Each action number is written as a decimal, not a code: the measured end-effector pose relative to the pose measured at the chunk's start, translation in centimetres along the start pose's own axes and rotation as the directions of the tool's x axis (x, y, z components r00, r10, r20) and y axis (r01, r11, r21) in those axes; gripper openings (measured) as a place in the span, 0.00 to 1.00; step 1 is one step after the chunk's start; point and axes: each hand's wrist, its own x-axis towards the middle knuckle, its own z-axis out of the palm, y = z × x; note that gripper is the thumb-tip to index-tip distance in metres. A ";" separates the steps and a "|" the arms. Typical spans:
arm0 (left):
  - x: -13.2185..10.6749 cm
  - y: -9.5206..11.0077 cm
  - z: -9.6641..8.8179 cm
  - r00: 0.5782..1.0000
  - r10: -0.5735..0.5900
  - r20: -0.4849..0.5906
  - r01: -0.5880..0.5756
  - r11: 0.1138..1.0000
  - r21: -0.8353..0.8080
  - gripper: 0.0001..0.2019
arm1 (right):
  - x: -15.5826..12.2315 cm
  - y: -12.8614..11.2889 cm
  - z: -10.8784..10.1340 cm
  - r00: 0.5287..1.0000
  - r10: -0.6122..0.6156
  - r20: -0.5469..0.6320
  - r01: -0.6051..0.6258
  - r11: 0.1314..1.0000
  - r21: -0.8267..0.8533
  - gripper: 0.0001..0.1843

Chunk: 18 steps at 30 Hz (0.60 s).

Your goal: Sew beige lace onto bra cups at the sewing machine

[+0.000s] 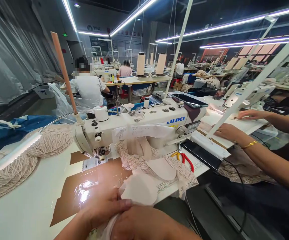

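Observation:
At the front edge of the table, both hands work on a pale pink fabric piece (pixel 139 188) with a rounded, cup-like end. My left hand (pixel 104 204) is closed on its near side, with the thumb laid across toward the other hand. Close against it, my right hand (pixel 136 222) is curled around the lower part of the fabric; its fingertips are hidden. Just beyond lies a heap of pale pink lace (pixel 134 159) with smooth rounded panels. The white sewing machine (pixel 139 123) stands behind, its needle area left of the lace.
Red-and-yellow-handled pliers or snips (pixel 184 159) lie right of the lace. Piled lace fabric (pixel 31 150) covers the table's left side under a lit lamp (pixel 19 151). A phone (pixel 191 100) rests on the machine. At right, a co-worker's arms (pixel 257 150) reach toward another machine.

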 end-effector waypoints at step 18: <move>-14.8 -0.7 -8.7 0.709 0.231 -0.666 -0.111 0.970 0.218 0.23 | 4.2 -0.8 0.4 0.920 0.268 -0.288 -0.178 0.936 0.302 0.22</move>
